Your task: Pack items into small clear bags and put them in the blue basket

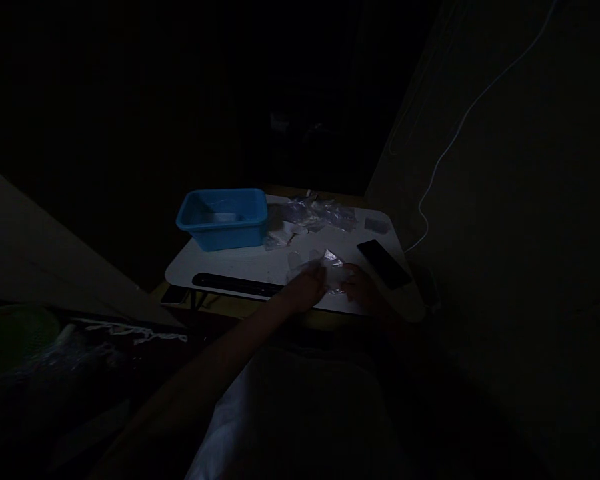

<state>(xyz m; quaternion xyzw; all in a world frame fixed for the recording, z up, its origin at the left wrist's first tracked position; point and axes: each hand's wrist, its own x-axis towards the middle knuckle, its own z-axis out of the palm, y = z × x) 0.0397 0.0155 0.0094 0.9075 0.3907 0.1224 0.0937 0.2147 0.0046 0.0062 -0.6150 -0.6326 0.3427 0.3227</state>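
A crinkled clear plastic bag (335, 272) lies low over the front of the white table (250, 261), catching some light. My left hand (307, 288) is closed on the bag's left side, fingers bent. From the right, my right hand (359, 287) pinches its other edge. The dim light hides the exact finger positions and whatever the bag may hold. Small translucent pieces (294, 259) lie just beyond my left hand.
A blue plastic basin (225, 233) stands at the back left. More crumpled clear plastic (320, 212) is heaped beside it. A dark phone (383, 264) lies to the right, near a small grey rectangle (376, 225). A white cable (447, 148) hangs along the right wall.
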